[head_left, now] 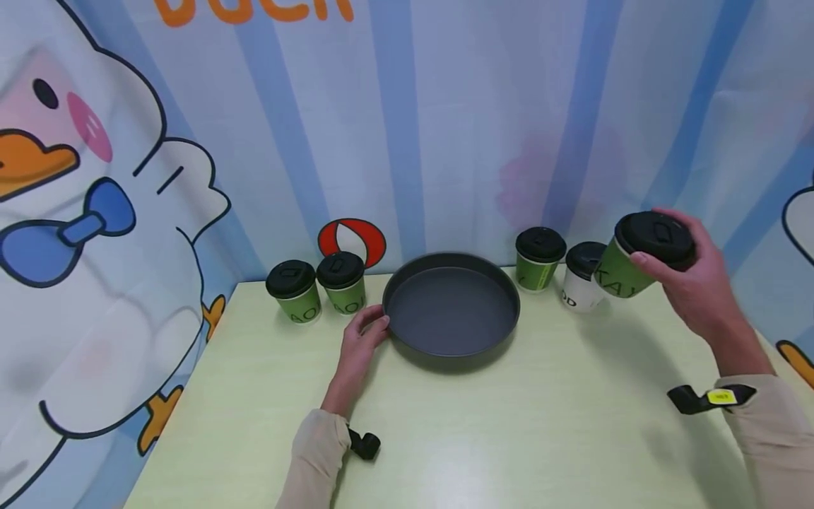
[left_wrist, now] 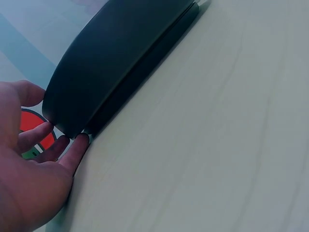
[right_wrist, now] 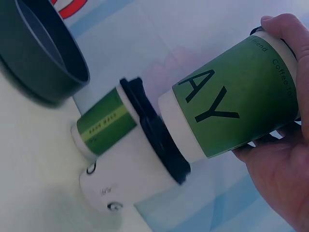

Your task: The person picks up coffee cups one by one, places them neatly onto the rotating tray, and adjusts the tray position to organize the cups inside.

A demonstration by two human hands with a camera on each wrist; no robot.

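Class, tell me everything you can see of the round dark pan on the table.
The pan is round, shallow and dark grey, with a flat bottom, low wall and thin rim; it looks like matt metal. It is open side up near the back of the pale table, right of two lidded green cups. The left hand touches its left side. Its underside is hidden.

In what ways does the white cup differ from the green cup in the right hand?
The white cup has a white body; the held green cup a green one with white edges. The white cup stands upright on the table; the held green cup is raised and tilted in the right hand. Both have black lids.
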